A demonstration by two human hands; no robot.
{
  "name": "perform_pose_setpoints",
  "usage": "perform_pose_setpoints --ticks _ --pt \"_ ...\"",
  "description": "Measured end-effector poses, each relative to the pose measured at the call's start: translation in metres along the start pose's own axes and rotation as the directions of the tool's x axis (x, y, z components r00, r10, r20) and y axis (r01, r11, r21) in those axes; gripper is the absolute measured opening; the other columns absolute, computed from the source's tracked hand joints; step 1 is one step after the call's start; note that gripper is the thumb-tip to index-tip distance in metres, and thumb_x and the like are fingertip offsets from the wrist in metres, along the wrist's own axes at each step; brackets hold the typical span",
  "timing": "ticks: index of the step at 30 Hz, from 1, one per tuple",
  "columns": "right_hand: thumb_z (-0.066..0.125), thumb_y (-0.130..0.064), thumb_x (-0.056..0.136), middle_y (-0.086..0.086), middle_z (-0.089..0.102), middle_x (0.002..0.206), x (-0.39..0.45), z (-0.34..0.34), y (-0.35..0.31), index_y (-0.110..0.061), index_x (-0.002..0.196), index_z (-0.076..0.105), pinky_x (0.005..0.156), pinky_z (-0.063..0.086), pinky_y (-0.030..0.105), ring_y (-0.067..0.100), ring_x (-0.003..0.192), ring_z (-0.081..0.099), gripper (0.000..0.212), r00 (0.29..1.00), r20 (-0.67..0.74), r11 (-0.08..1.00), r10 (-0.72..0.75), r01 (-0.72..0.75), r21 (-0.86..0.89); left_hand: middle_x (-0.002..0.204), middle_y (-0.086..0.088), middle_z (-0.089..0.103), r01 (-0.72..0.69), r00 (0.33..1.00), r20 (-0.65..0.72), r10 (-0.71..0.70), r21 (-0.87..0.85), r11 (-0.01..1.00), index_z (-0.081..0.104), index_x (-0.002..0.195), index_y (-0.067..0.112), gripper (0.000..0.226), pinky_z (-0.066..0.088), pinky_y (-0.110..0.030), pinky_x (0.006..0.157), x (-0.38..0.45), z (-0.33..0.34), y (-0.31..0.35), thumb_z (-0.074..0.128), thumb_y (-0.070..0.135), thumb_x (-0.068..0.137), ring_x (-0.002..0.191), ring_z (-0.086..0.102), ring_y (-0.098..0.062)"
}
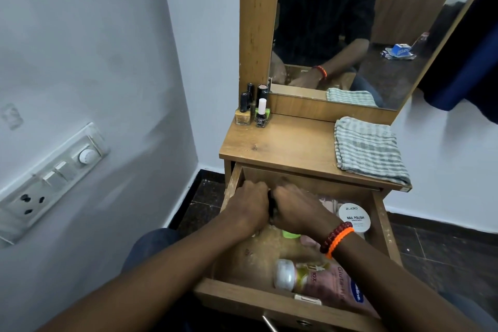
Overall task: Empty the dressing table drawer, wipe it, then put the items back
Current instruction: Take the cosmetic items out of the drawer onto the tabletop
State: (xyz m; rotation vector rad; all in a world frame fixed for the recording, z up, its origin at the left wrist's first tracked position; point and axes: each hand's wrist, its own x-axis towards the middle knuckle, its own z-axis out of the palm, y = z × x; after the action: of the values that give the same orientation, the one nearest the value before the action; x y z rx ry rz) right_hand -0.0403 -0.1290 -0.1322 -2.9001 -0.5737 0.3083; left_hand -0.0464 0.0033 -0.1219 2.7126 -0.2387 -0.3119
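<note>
Wood dresser top point(283, 143) w/ striped cloth point(369, 148)

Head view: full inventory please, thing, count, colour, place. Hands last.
drawer: one, wood, pulled open
nail polish bottles: several, exact count unclear, yellow, black, green among them, tabletop back left
cloth: one, grey-white striped, folded, tabletop right
remover wipes tub: one, white lid, drawer right
lotion bottle: one, pink, lying at drawer front
mirror: one, wood frame, behind tabletop
switchboard: one, white, left wall
left hand: in drawer back left, gripping something dark
right hand: beside it, beaded and orange bands on wrist
</note>
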Motion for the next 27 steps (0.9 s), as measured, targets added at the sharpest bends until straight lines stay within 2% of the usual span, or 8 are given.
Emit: perform_pose_setpoints --ticks 4,9,13,15,19,21,24,27 --pt "0.071 -0.027 0.079 0.008 0.062 0.106 -0.004 -0.001 -0.002 -0.027 0.086 0.045 0.070 0.050 0.041 0.036 0.093 0.065 0.027 1.000 -0.004 1.000 -0.005 0.005 -0.003 0.108 -0.020 0.069 -0.009 1.000 0.026 0.010 -0.018 1.000 0.068 0.100 0.005 0.014 0.059 -0.043 0.079 -0.001 0.007 -0.003 0.068 0.007 0.086 0.094 0.070 -0.037" --pt "0.073 -0.023 0.084 0.003 0.066 0.112 -0.010 -0.002 -0.009 -0.022 0.106 0.057 0.086 0.048 0.049 0.030 0.099 0.066 0.027 1.000 0.016 1.000 0.008 -0.007 -0.024 0.112 -0.018 0.067 -0.033 0.999 0.011 0.032 0.028 0.999 0.066 0.110 0.007 0.022 0.054 -0.041 0.084 -0.005 0.013 -0.009 0.065 0.013 0.089 0.104 0.066 -0.036" --pt "0.072 -0.023 0.085 0.002 0.069 0.107 -0.011 -0.001 -0.014 -0.026 0.089 0.055 0.093 0.047 0.051 0.028 0.095 0.068 0.018 0.999 0.041 0.995 0.026 -0.022 -0.097 0.109 -0.017 0.071 -0.097 0.995 0.029 0.096 0.016 0.995 0.071 0.105 0.006 0.018 0.055 -0.041 0.087 -0.007 0.013 -0.012 0.059 0.008 0.092 0.103 0.067 -0.034" --pt "0.073 -0.026 0.087 0.000 0.070 0.108 -0.010 0.002 -0.016 -0.027 0.097 0.061 0.099 0.043 0.051 0.025 0.098 0.068 0.016 0.999 0.039 0.994 0.026 -0.021 -0.107 0.110 -0.016 0.070 -0.104 0.994 0.026 0.104 0.001 0.995 0.070 0.107 0.007 0.019 0.055 -0.042 0.089 -0.008 0.013 -0.016 0.058 0.010 0.093 0.103 0.067 -0.032" --pt "0.075 -0.018 0.088 0.002 0.068 0.120 -0.011 0.009 -0.019 -0.022 0.120 0.061 0.082 0.052 0.034 0.024 0.105 0.066 0.035 1.000 0.004 1.000 -0.001 0.001 -0.009 0.108 -0.010 0.065 -0.091 0.994 -0.065 0.088 -0.049 0.995 0.063 0.109 0.013 0.017 0.058 -0.044 0.085 -0.011 0.007 -0.024 0.059 0.014 0.093 0.096 0.066 -0.027" --pt "0.074 -0.017 0.088 0.002 0.066 0.122 -0.013 0.010 -0.017 -0.023 0.122 0.059 0.066 0.045 0.025 0.023 0.106 0.065 0.037 0.999 -0.036 0.997 0.005 -0.002 0.082 0.097 -0.008 0.065 -0.080 0.992 -0.099 0.073 -0.073 0.994 0.062 0.100 0.014 0.008 0.059 -0.045 0.075 -0.014 0.000 -0.029 0.057 0.014 0.093 0.083 0.067 -0.025" --pt "0.079 -0.029 0.085 -0.001 0.063 0.116 -0.016 0.005 -0.009 -0.030 0.117 0.060 0.067 0.048 0.030 0.018 0.101 0.062 0.038 0.990 -0.110 0.965 0.093 -0.062 0.256 0.096 -0.002 0.067 -0.064 0.985 -0.164 0.049 -0.086 0.994 0.062 0.096 0.024 0.010 0.059 -0.045 0.073 -0.016 -0.019 -0.039 0.063 0.028 0.087 0.083 0.067 -0.021" --pt "0.086 -0.030 0.077 -0.009 0.071 0.090 -0.014 -0.020 -0.007 -0.030 0.099 0.068 0.066 0.059 0.033 0.012 0.082 0.069 0.028 0.965 -0.241 0.922 0.107 -0.005 0.388 0.088 0.009 0.072 -0.129 0.966 -0.249 0.077 -0.200 0.971 0.073 0.094 0.028 0.011 0.057 -0.024 0.069 -0.016 -0.049 -0.041 0.076 0.027 0.083 0.079 0.068 -0.003"
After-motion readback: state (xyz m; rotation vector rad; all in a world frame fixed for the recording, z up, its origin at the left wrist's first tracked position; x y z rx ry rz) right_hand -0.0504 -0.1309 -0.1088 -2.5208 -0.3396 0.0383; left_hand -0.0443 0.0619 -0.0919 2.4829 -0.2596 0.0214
